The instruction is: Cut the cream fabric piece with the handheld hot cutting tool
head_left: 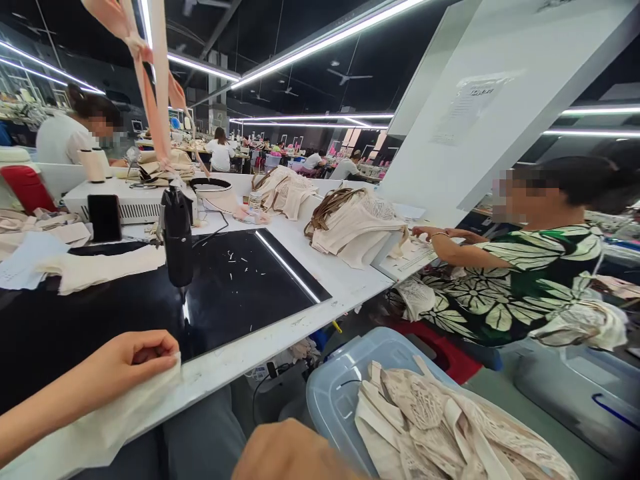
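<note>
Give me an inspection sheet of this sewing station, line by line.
Surface: white table with black inset panel flecked with thread bits.
Job's things: pale cloth pinched at the table edge; blue bin of lace garments.
Clutter: garment pile, phone, thread cone.
Hands: left hand fingers closed on the cloth; right hand low beside the bin, grip not visible.
Cables: black cord behind the black machine head.
Surroundings: co-worker in leaf-print top at right; others seated beyond.

Glossy black tabletop [240,287]; matt cream cloth [115,420]; translucent plastic bin [335,387].
</note>
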A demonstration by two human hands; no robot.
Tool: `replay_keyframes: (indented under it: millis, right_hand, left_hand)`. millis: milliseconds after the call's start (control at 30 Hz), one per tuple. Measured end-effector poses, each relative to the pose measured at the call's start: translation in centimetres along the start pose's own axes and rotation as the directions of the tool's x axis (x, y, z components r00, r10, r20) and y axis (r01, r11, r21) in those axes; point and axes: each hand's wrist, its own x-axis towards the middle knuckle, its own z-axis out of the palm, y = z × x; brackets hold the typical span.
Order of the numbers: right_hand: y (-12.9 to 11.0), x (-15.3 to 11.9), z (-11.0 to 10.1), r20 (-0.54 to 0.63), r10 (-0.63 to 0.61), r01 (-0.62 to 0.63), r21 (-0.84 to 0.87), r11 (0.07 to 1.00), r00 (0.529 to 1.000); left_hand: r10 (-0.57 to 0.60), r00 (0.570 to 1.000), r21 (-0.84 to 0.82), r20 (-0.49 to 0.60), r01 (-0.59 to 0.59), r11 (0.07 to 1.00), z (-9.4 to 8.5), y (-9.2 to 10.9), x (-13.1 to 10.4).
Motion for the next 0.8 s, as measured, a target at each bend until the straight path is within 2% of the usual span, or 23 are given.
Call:
replay_keyframes:
  millis: [100,167,233,333,433,600,667,800]
  right_hand:
    - [0.3,1.5,0.6,0.158,0.010,-0.021,0.069,0.997,0.987]
    - [0.6,2.1,1.1,0.242,0.108,-0.146,0.145,0.979,0.964]
    - [1.4,2.5,1.6,0.225,0.239,-0.286,0.208,0.935,0.945]
    - [3.2,2.5,2.0,0.120,0.338,-0.357,0.237,0.904,0.934]
    - [4.9,2.1,2.4,0.101,0.315,-0.330,0.219,0.918,0.944]
    - [7.1,1.4,3.8,0.190,0.271,-0.287,0.064,0.956,0.944]
    - [8.1,1.5,4.5,0.222,0.214,-0.225,0.022,0.974,0.951]
    - [9.5,2.2,5.7,0.297,0.089,-0.114,0.067,0.991,0.951]
  left_hand:
    - [-0.021,1.000,-0.076,0.024,0.022,0.997,0.8,1.1,-1.0]
    - [-0.016,0.999,-0.106,0.029,0.019,0.994,1.4,2.2,-1.7]
    - [0.004,1.000,-0.101,0.014,-0.003,0.995,2.1,3.1,-2.3]
    - [0.049,0.998,-0.083,-0.033,-0.051,0.995,3.2,3.7,-3.1]
    - [0.091,0.993,-0.084,-0.073,-0.097,0.992,4.2,3.8,-3.9]
    - [0.079,0.993,-0.130,-0.089,-0.090,0.987,5.3,5.0,-5.8]
    - [0.060,0.994,-0.161,-0.086,-0.074,0.984,5.6,5.2,-6.4]
    - [0.049,0.997,-0.284,-0.056,-0.063,0.957,6.1,4.1,-6.8]
